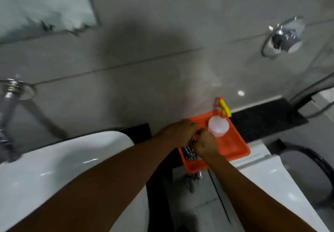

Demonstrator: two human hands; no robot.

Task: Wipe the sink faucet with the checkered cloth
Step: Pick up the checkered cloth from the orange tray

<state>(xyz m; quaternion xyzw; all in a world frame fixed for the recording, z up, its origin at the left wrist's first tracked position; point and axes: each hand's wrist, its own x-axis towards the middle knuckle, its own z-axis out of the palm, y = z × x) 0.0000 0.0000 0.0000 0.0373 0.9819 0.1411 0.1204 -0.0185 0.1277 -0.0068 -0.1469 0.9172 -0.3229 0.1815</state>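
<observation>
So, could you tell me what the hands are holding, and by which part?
Both the left hand and the right hand are on the checkered cloth in the orange tray, apparently gripping its upper end; the exact hold is hidden.

A dark speckled ledge runs along the foot of the tiled wall, from about 9 o'clock to 3 o'clock of the scene's middle. 1 orange tray sits on it, its near end jutting over the edge toward 6 o'clock. At 9 o'clock of the tray the white sink meets the ledge.
</observation>
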